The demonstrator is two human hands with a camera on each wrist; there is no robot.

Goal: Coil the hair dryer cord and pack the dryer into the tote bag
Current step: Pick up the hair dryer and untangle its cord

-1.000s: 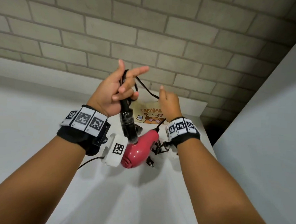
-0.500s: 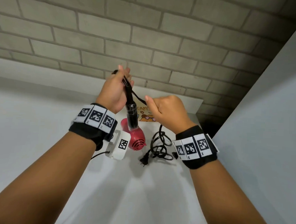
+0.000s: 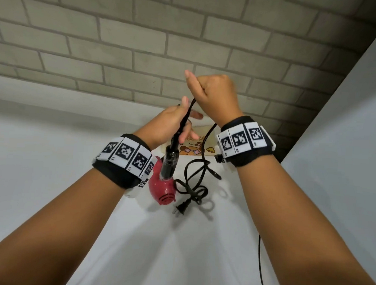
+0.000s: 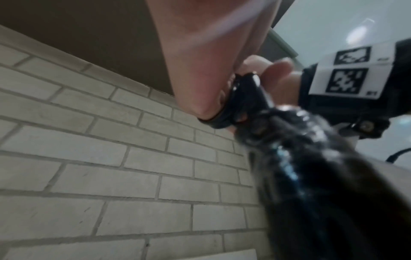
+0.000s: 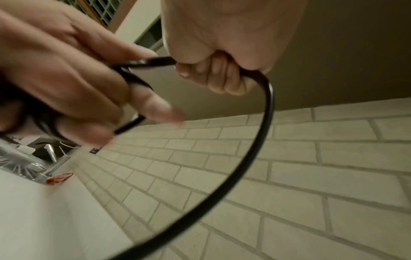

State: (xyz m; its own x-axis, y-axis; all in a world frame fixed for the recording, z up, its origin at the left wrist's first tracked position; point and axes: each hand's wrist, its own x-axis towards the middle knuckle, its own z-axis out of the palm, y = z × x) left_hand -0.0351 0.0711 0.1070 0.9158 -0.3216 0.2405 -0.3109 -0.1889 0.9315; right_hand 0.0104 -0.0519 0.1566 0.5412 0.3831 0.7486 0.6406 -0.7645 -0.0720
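Note:
A red hair dryer (image 3: 161,189) with a black handle (image 3: 171,161) hangs nozzle-down over the white table. My left hand (image 3: 172,124) holds the cord end of the handle, and cord loops (image 5: 133,82) are wound round its fingers. In the left wrist view the handle (image 4: 322,176) fills the lower right and loops (image 4: 233,98) sit against my thumb. Higher and to the right, my right hand (image 3: 213,95) is a fist round the black cord (image 5: 262,123). The remaining cord (image 3: 193,186) lies tangled on the table with its plug (image 3: 181,208). The beige tote bag (image 3: 195,149) lies behind, mostly hidden.
A brick wall (image 3: 144,42) stands behind the white table (image 3: 155,249). A grey panel (image 3: 345,150) closes the right side. A thin black cable (image 3: 261,266) runs along the table's right edge. Metal parts (image 5: 33,167) show far left in the right wrist view.
My right hand has risen above the left, drawing the cord up with it. The left hand and dryer have dropped a little, and the dryer now shows its rear grille.

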